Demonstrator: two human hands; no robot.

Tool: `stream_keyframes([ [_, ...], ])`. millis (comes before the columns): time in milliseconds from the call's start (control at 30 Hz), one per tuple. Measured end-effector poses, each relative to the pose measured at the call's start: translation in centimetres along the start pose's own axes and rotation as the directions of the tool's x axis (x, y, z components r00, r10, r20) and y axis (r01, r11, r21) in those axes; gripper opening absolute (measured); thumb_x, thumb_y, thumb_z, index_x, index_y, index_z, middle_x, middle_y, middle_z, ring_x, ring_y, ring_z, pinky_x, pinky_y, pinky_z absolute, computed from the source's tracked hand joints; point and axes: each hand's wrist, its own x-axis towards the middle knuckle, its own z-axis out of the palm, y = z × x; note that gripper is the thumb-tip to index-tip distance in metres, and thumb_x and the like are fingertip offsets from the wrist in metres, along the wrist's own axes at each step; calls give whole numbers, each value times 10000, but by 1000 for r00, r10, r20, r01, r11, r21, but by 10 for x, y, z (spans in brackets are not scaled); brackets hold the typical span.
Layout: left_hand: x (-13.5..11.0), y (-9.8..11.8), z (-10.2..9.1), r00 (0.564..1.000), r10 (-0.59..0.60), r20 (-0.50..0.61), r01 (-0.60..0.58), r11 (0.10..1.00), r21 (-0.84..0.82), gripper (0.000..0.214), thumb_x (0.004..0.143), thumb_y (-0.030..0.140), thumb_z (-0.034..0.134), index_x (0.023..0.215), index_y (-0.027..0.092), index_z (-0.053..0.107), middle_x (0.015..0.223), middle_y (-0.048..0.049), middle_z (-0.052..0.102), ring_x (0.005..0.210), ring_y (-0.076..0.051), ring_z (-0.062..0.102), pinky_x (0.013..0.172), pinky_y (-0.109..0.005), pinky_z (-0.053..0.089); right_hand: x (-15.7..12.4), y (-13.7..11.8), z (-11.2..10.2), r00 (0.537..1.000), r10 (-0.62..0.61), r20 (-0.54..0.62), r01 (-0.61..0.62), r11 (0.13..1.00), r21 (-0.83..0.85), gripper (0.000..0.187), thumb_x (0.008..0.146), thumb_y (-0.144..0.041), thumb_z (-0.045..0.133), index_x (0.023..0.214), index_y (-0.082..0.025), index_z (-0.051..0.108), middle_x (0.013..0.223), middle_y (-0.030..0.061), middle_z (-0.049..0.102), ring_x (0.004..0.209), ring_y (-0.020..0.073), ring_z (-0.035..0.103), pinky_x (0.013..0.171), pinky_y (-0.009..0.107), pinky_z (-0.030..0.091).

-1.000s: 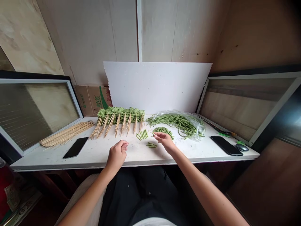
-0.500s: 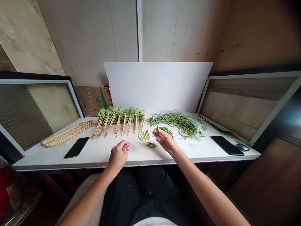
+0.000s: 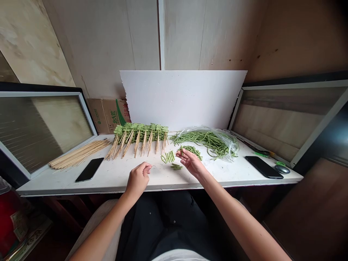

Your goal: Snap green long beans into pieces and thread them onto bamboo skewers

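The hands are apart. The right hand (image 3: 191, 163) pinches a small green bean piece (image 3: 181, 150) tight. The left hand (image 3: 138, 178), at nine o'clock from it, is curled; I cannot tell if it holds anything.

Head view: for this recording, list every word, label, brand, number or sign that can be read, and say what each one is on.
Cardboard box behind the table: green logo and print on its side, too small and blurred to read.
Red object at lower left: pale label, too blurred to read.
Two phones on the table: no text shows.
No word, brand or number can be read.
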Motion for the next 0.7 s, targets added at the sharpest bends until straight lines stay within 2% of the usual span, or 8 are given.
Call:
stream_keyframes([
  [200, 1, -1, 0, 1000, -16, -11, 16, 1000, 13, 201, 974, 210, 508, 886, 221, 688, 713, -3, 700, 661, -173, 662, 657, -258, 469, 0, -1, 0, 998, -67, -8, 66, 994, -85, 287, 821, -466, 838, 965, -220, 816, 1071, 102, 805, 1124, 263, 719, 749, 287, 537],
  [500, -1, -3, 0, 999, 3, -34, -2, 1000, 17, 214, 944, 159, 506, 881, 223, 701, 702, -4, 702, 656, -173, 671, 654, -254, 485, -6, -4, 11, 985, -151, -82, 132, 972, -194, 295, 765, -495, 854, 882, -227, 817, 1004, 105, 805, 1070, 280, 712, 744, 322, 489],
  [600, -1, -3, 0, 999, 10, -44, -9, 1000, 26, 219, 943, 157, 505, 878, 222, 703, 699, -6, 703, 653, -174, 673, 646, -253, 487, -8, -7, 13, 979, -185, -92, 158, 957, -244, 294, 768, -498, 845, 888, -231, 814, 966, 86, 795, 1014, 262, 703, 696, 303, 472],
  [700, -1, -2, -1, 998, 14, -58, -13, 1000, 25, 219, 952, 166, 502, 888, 219, 704, 707, -9, 708, 662, -176, 681, 648, -255, 492, -9, -9, 15, 984, -166, -66, 150, 968, -202, 273, 792, -486, 830, 901, -236, 812, 947, 67, 777, 944, 223, 678, 657, 277, 462],
])
